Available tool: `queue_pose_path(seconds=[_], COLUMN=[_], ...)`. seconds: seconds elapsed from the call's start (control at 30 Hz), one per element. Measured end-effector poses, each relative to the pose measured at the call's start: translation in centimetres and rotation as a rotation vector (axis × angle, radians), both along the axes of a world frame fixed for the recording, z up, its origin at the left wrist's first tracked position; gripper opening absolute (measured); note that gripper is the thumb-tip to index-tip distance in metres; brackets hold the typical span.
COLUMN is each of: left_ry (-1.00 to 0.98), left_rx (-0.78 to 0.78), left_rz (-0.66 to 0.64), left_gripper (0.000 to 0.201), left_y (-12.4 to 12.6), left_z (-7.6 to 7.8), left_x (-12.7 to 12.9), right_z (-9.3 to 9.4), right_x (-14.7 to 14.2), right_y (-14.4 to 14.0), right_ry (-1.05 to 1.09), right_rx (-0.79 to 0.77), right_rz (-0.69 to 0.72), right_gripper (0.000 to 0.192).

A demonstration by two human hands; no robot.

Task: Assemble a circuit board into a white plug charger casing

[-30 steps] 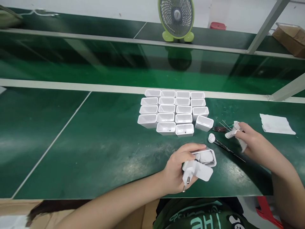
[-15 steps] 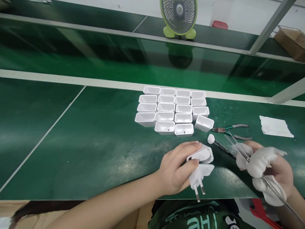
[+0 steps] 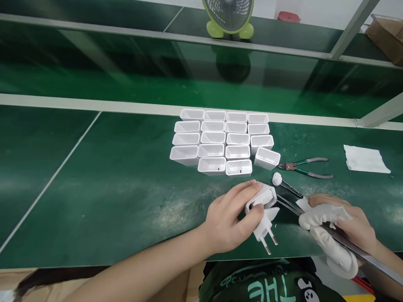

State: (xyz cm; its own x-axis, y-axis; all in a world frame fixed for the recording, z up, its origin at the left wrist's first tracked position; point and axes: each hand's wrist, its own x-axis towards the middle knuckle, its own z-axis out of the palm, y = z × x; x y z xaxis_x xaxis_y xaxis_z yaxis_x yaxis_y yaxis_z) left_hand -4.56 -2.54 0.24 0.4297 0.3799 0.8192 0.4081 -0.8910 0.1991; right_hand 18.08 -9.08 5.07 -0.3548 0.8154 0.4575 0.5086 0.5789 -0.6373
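My left hand [image 3: 229, 220] is closed around a white charger housing [image 3: 267, 193] and a white plug piece with two metal pins [image 3: 263, 228]. The plug piece lies just below the housing, pins pointing down and right. With white wraps [image 3: 323, 216] on some fingers, my right hand [image 3: 357, 224] is closed on a pair of metal tweezers [image 3: 362, 254]. The tweezer tips reach the right side of the housing; whether they grip anything there I cannot tell. Beyond them lies a thin dark tool with a white speckled ball end [image 3: 277, 179].
Several white open housings [image 3: 212, 164] stand in rows at the bench's back middle. Green-handled cutting pliers [image 3: 291, 166] lie to their right, with a white paper sheet [image 3: 367, 159] farther right. A green fan [image 3: 229, 19] stands on the shelf above.
My right hand has brought the tweezers left, so their tips are now at the housing. The pins of the plug piece have swung a little to the right. The view has tilted downward slightly.
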Motion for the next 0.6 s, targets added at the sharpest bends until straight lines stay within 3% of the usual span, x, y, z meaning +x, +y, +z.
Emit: queue_pose_path(seconds=[0.37,0.6], left_ry=[0.022,0.054], left_rx=[0.057,0.058], left_rz=[0.076,0.07], left_gripper=[0.007,0.005], left_y=[-0.33,-0.31], left_z=[0.05,0.14], left_x=[0.36,0.2], right_z=[0.73,-0.18], right_x=[0.07,0.48], right_y=[0.42,-0.28], right_ry=[-0.093,-0.075], right_rx=[0.005,-0.073], right_rz=[0.044,0.023], right_gripper=[0.02,0.024])
